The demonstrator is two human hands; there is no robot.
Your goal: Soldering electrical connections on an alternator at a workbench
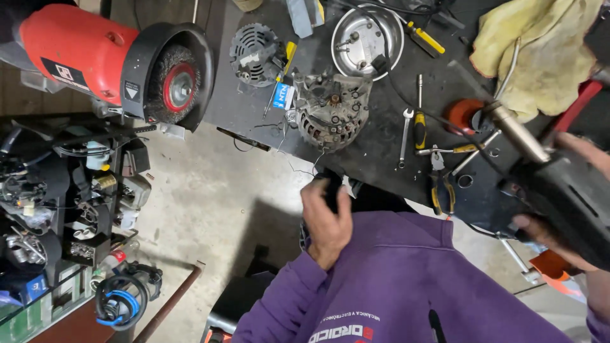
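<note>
Black heat-gun style tool (559, 203) with a metal nozzle sits in the right hand (553, 238) at 3 o'clock; fingers wrapped under the body, thumb side on top, so that hand is clamped on it, nozzle pointing toward 11 o'clock over the dark workbench (375, 152). Left hand (325, 222) is at 6 o'clock from the alternator housing (330, 109), fingers closed round a small dark part (330, 184) at the bench edge; can't tell what the part is. Housing lies near frame centre, slightly toward 12 o'clock, a second finned alternator part (255, 54) at its 10 o'clock. Steel bowl (367, 39) at 12 o'clock. Wrench (404, 136), yellow-handled screwdriver (419, 114) and pliers (441, 187) lie between housing and tool. Yellow rag (540, 44) at 1 o'clock. Red bench grinder with wire wheel (121, 67) at 10 o'clock. Purple sleeve (381, 286) fills 6 o'clock.
</note>
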